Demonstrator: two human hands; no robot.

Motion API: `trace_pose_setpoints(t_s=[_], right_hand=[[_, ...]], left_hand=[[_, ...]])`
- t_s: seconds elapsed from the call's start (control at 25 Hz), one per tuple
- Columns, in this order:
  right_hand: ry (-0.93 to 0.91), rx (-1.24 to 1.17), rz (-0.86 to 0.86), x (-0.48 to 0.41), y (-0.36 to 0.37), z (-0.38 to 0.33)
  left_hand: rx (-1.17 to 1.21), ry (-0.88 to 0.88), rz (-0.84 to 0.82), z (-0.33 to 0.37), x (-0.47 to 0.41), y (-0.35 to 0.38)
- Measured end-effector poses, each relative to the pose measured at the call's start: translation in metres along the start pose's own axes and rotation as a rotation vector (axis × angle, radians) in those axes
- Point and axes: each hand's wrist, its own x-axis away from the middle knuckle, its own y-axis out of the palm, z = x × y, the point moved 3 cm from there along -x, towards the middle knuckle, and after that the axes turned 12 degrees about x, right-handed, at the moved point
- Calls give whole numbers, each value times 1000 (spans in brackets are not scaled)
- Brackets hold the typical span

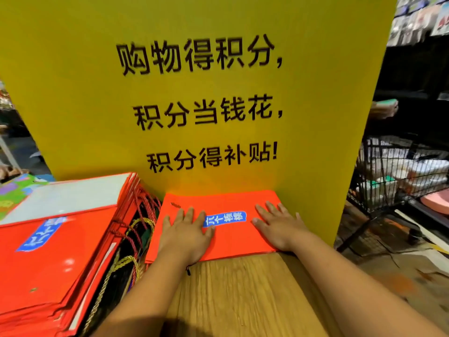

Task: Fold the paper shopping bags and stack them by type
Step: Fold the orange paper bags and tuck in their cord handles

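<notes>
Both hands lie flat, palms down, fingers straight & spread, gripping nothing: left hand [187, 229] presses the left half of the flattened red bag [228, 244], right hand [279, 227] presses the right half, w/ the bag's blue label [224, 218] between them. Bag lies flat on the wooden table [243, 295], far edge against the base of the yellow sign [194, 105], just right of the stack of red bags [48, 251] w/ same label, whose rope handles [136, 227] stick out toward it. Off to the right, past the sign's edge, sits a wire basket [393, 171].
</notes>
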Motion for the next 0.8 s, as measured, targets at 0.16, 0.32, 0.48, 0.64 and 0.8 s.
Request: trace_pose_setpoints(t_s=[0.16, 0.32, 0.48, 0.64, 0.8], right_hand=[[3, -3, -19, -8, 4, 3], [-26, -27, 44, 9, -10, 3], [-49, 12, 288, 39, -54, -2], [-210, -246, 455, 62, -125, -46], [-396, -414, 463, 90, -161, -131]], left_hand=[[4, -10, 4, -3, -6, 0], [173, -13, 114, -2, 1, -15], [38, -66, 316, -11, 11, -76], [-37, -17, 396, -9, 34, -153], [-12, -147, 340, -95, 79, -195]])
